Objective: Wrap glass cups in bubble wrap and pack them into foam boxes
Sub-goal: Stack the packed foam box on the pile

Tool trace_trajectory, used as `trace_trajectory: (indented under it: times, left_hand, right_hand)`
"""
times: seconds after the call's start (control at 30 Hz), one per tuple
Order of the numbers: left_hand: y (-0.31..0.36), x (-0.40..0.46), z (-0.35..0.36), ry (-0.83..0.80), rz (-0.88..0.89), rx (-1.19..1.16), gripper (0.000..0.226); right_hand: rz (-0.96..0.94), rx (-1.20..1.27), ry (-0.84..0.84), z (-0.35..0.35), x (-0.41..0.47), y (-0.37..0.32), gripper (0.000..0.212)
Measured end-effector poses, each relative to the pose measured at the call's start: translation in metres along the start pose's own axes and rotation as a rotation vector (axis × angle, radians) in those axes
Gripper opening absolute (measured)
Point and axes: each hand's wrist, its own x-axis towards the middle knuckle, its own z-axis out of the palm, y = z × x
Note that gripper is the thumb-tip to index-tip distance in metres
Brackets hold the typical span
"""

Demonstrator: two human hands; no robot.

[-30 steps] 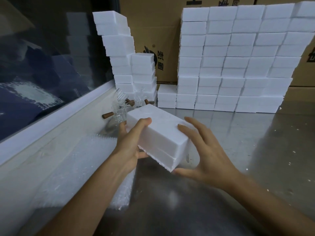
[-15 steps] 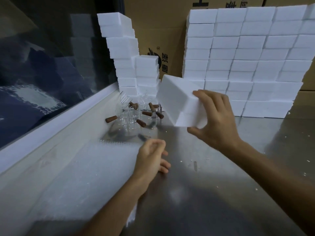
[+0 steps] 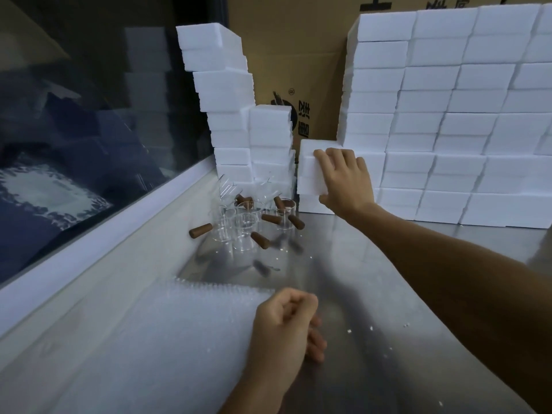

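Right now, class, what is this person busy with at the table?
The right hand presses a foam box onto the short stack between the taller stacks at the back. The left hand rests loosely curled at the edge of the bubble wrap, holding nothing. Glass cups with brown handles stand unwrapped beyond it.

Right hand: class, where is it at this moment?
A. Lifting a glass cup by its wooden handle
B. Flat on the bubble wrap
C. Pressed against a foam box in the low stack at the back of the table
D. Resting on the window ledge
C: the right hand lies with fingers spread on a foam box in the low stack, away from the glass cups and the bubble wrap.
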Motion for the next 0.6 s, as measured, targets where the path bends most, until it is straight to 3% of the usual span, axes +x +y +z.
trace_trajectory:
  times: [0.27,0.43,0.6]
  left_hand:
    - [0.001,-0.001,-0.001,-0.028,0.015,0.014,0.019]
    - [0.002,-0.002,-0.002,-0.061,-0.007,0.007,0.024]
    - [0.005,-0.004,-0.004,-0.096,-0.005,0.026,0.024]
  right_hand:
    - [0.026,-0.235,-0.124,0.038,0.034,-0.001,0.091]
    - [0.083,-0.357,-0.212,0.049,0.052,0.001,0.104]
    - [0.176,-0.31,-0.328,0.049,0.054,-0.009,0.103]
